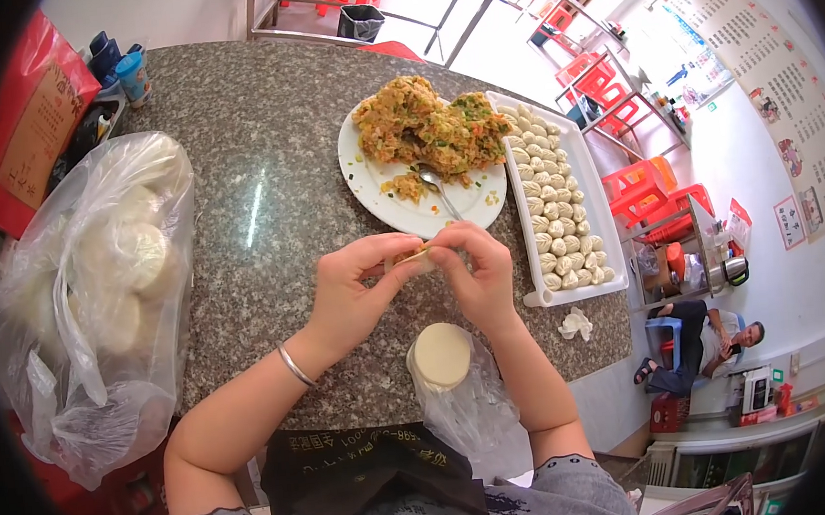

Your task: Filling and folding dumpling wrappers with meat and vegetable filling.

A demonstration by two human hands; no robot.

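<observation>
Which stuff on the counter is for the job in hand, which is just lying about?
For the job, it seems:
wrapper in left hand and right hand
wrapper stack
plate, filling, spoon
tray, pleated dumplings

Lying about, apparently:
crumpled white tissue
blue cup
red bag
clear bag, role unclear

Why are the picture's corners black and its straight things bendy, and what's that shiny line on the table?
Head view: the fisheye lens bends straight edges and probably makes the dark rim; head view again: the white streak on the table looks like reflected light; head view, top: the floor is so bright it looks washed out.
</observation>
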